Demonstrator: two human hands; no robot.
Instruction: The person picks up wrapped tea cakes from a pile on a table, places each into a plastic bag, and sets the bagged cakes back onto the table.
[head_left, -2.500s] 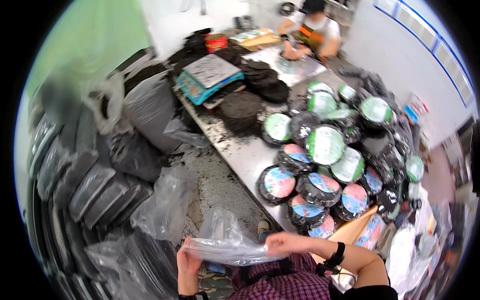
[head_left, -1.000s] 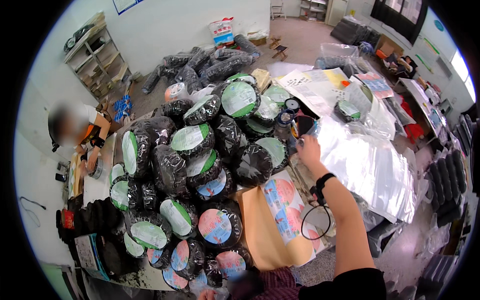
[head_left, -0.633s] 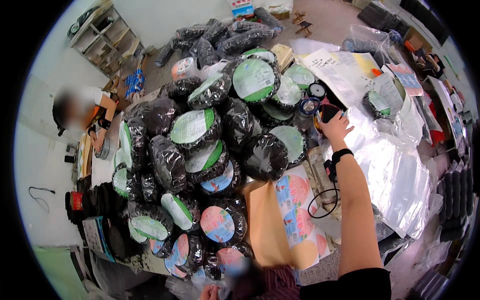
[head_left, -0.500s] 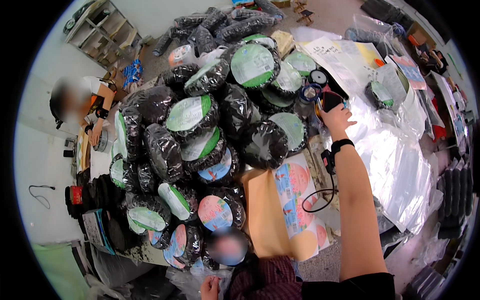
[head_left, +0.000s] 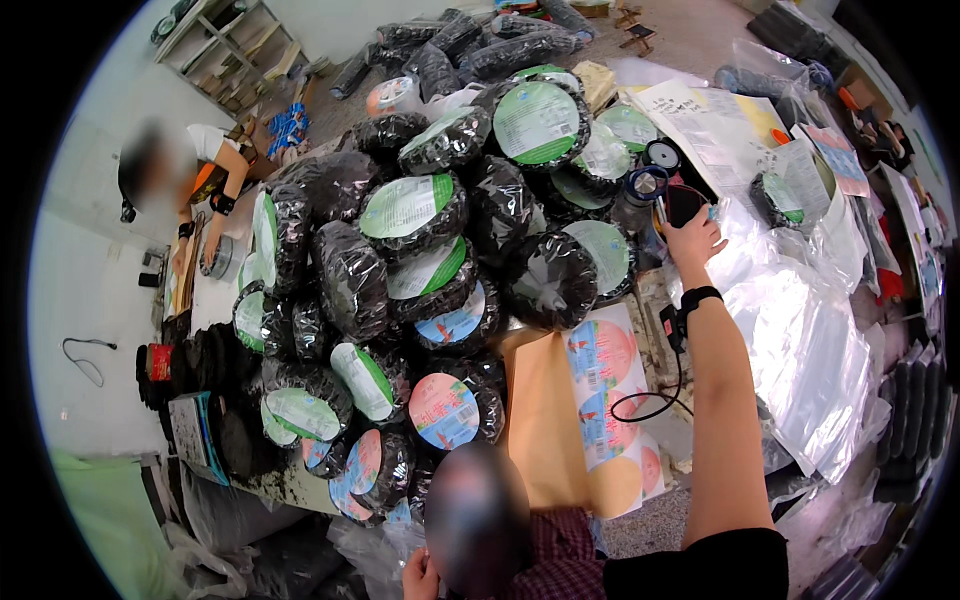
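Observation:
My right hand [head_left: 694, 240] reaches from the lower right across the worktable, a black band round its wrist. Its thumb and fingers grip a dark rounded thing [head_left: 685, 205] with a yellow edge, whose kind I cannot make out. Just beyond it are a blue ring-shaped thing [head_left: 648, 182] and a round black thing with a pale disc [head_left: 661, 155]. At the lower edge, beside plaid cloth [head_left: 568, 565], my left hand [head_left: 420, 577] shows only partly. Its fingers are curled; what they hold, if anything, is hidden.
Film-wrapped black round packs [head_left: 550, 280] with green or pink-blue labels are piled across the middle. Brown paper [head_left: 545, 410] and a printed label sheet [head_left: 603, 370] lie nearer; clear plastic sheets [head_left: 770, 320] lie right. A co-worker's hands [head_left: 208, 258] are by a round container at left.
The whole view has shifted, so the pile and table appear farther right. My right hand stays at the dark thing. The co-worker's hands at left have moved slightly.

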